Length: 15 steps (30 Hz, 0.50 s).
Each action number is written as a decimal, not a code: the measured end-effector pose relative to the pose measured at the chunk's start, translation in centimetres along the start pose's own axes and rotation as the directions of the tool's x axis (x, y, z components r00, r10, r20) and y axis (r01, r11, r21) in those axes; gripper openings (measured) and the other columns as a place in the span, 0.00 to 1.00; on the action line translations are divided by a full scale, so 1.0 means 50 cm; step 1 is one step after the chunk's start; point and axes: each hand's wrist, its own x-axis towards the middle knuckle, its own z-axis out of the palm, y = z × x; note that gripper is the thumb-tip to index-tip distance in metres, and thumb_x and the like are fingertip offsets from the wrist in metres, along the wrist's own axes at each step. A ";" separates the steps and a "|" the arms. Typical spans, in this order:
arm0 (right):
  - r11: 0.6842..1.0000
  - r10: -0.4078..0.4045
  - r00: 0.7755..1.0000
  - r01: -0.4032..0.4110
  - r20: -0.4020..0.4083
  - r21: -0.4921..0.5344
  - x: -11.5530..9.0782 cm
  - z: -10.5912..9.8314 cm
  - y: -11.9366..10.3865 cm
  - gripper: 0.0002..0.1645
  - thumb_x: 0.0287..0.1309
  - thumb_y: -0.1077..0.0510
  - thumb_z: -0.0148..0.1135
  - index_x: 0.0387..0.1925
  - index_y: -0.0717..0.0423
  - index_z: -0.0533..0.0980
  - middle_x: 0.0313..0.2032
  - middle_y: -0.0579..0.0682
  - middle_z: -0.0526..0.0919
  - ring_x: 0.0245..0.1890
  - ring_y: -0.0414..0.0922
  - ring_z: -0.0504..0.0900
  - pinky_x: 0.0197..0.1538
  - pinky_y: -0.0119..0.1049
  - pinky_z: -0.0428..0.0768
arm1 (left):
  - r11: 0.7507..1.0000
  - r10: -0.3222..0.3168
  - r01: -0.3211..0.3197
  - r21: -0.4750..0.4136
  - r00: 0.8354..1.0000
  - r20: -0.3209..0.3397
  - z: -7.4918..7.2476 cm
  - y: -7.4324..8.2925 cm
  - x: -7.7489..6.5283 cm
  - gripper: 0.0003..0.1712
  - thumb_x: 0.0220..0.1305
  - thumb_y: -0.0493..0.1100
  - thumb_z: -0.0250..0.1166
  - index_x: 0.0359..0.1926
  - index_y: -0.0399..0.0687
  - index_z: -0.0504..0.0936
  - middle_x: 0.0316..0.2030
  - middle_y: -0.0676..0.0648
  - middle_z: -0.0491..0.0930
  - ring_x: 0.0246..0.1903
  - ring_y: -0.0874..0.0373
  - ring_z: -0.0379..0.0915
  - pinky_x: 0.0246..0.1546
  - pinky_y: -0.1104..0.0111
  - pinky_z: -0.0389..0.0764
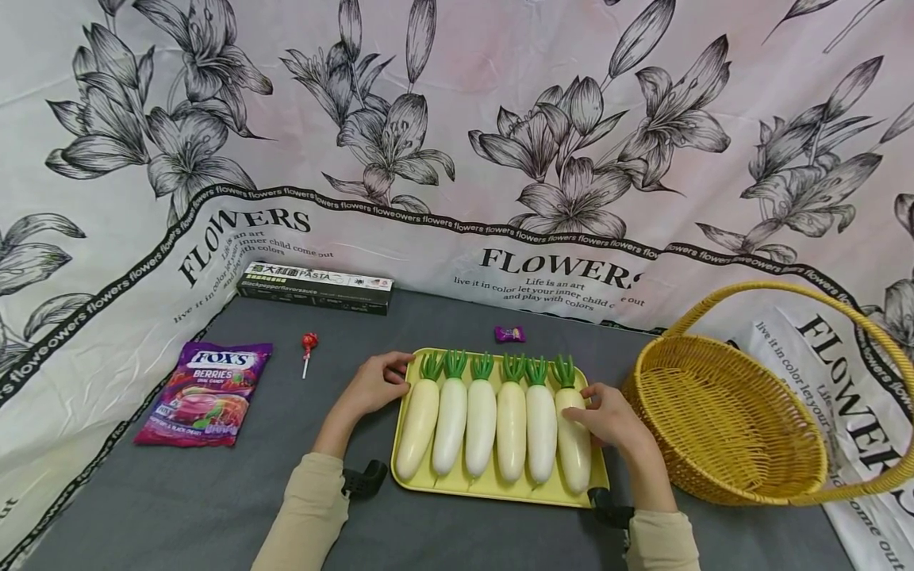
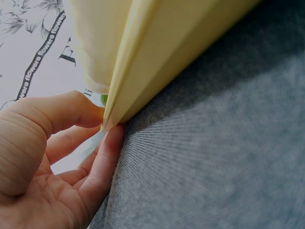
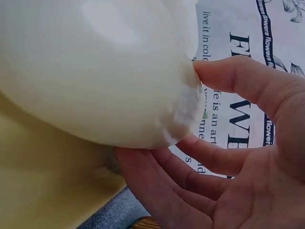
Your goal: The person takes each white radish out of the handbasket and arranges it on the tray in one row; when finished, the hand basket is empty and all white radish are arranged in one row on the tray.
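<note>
Several white radishes (image 1: 481, 428) with green tops lie side by side on a yellow tray (image 1: 493, 493). My left hand (image 1: 374, 386) pinches the tray's upper left edge; in the left wrist view, the thumb is on one side of the rim (image 2: 138, 81) and a fingertip is below it. At the tray's other end, my right hand (image 1: 607, 414) grips the rightmost radish (image 1: 574, 452). The right wrist view shows the thumb on top of this radish (image 3: 90, 71) and the other fingers curled beneath its side.
A yellow wicker basket (image 1: 728, 484) with a tall handle stands to the right. Behind the tray is a purple wrapped candy (image 1: 509, 334). On the left are a red lollipop (image 1: 309, 342), a Fox's candy bag (image 1: 207, 396) and a black pasta box (image 1: 314, 292) near the flowered cloth.
</note>
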 end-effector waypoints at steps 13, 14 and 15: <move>0.976 -0.051 0.996 0.033 -0.078 -0.216 0.011 0.025 -0.041 0.50 0.61 0.37 0.60 0.64 0.77 0.64 0.59 0.76 0.69 0.57 0.67 0.72 0.54 0.58 0.74 | 1.000 0.002 -0.002 0.004 1.000 -0.003 0.002 -0.001 0.000 0.29 0.56 0.29 0.64 0.61 0.37 0.77 0.45 0.40 0.80 0.38 0.52 0.80 0.40 0.60 0.80; 0.972 -0.056 0.994 0.034 -0.089 -0.232 0.013 0.028 -0.044 0.50 0.61 0.36 0.61 0.63 0.77 0.64 0.59 0.76 0.69 0.57 0.68 0.72 0.55 0.59 0.73 | 1.000 -0.002 0.002 0.004 1.000 -0.003 0.002 0.000 0.000 0.29 0.56 0.29 0.65 0.62 0.37 0.77 0.45 0.40 0.80 0.38 0.52 0.80 0.40 0.60 0.80; 0.970 -0.054 0.994 0.030 -0.096 -0.243 0.014 0.030 -0.046 0.51 0.60 0.36 0.61 0.64 0.77 0.64 0.60 0.77 0.68 0.58 0.69 0.70 0.56 0.60 0.72 | 1.000 -0.006 0.006 0.002 1.000 -0.003 0.003 0.000 0.000 0.29 0.56 0.29 0.65 0.62 0.38 0.77 0.45 0.41 0.79 0.38 0.52 0.80 0.40 0.61 0.80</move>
